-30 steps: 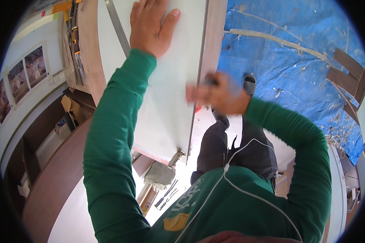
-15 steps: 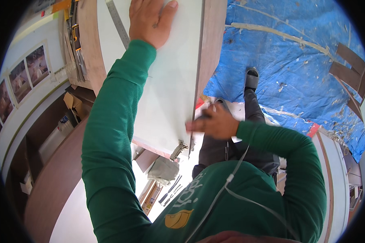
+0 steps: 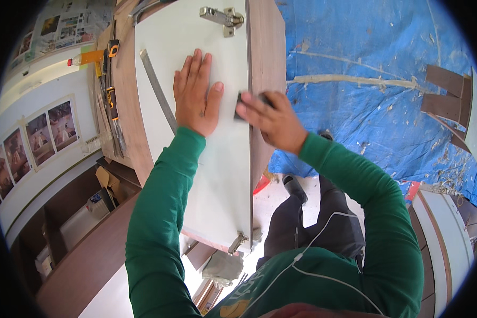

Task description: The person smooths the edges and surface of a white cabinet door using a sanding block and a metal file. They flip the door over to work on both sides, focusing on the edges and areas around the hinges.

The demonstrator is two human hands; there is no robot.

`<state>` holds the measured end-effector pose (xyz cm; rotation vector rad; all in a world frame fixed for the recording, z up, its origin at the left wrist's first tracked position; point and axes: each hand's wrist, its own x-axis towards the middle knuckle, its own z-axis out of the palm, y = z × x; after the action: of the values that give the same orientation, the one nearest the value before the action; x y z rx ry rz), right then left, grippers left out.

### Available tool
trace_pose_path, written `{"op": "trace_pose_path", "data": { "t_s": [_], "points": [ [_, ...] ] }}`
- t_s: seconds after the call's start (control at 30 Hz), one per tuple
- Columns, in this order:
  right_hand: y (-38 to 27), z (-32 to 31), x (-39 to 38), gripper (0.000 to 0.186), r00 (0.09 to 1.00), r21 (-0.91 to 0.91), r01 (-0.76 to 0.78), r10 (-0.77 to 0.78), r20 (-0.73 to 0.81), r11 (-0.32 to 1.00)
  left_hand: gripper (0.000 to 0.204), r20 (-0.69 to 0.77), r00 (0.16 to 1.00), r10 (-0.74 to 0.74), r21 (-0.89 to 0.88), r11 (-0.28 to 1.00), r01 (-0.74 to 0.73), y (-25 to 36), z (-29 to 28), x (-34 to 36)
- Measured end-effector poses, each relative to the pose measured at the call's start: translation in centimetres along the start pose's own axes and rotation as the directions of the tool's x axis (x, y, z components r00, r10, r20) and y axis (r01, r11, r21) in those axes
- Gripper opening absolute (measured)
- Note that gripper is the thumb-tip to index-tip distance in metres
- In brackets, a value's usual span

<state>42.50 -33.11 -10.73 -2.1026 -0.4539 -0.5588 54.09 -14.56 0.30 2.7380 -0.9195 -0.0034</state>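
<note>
Pressing flat, open left hand (image 3: pixel 196 95) on white panel (image 3: pixel 217 175); right hand (image 3: pixel 270 119) gripping dark block (image 3: pixel 244 106) at panel edge.

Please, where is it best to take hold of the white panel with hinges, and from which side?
Probably by its long edges. The white panel lies flat on the wooden bench, so its face offers no grip. Come from the right, where that edge by the right hand overhangs; avoid the hinge. The left hand presses flat on it.
</note>
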Motion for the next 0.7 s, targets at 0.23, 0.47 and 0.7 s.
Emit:
{"op": "trace_pose_path", "data": {
  "t_s": [0.23, 0.47, 0.7],
  "points": [
    [9.2, -1.4, 10.6, 0.092, 0.981, -0.120, -0.061, 0.037, -0.192, 0.991, 0.063, 0.034, 0.999, -0.026, 0.007, 1.000, 0.026, 0.4, -0.3, 0.5],
    [6.6, -1.6, 9.2, 0.095, 0.995, -0.093, -0.067, 0.059, -0.085, 0.993, 0.063, 0.052, 0.997, -0.057, 0.010, 0.998, 0.057, 0.4, -1.0, 0.0],
    [13.3, -3.5, 17.6, 0.094, 0.978, -0.132, -0.059, 0.031, -0.206, 0.989, 0.063, 0.053, 0.998, -0.046, 0.012, 0.999, 0.046, 0.4, -0.8, 0.3]
  ]
}}
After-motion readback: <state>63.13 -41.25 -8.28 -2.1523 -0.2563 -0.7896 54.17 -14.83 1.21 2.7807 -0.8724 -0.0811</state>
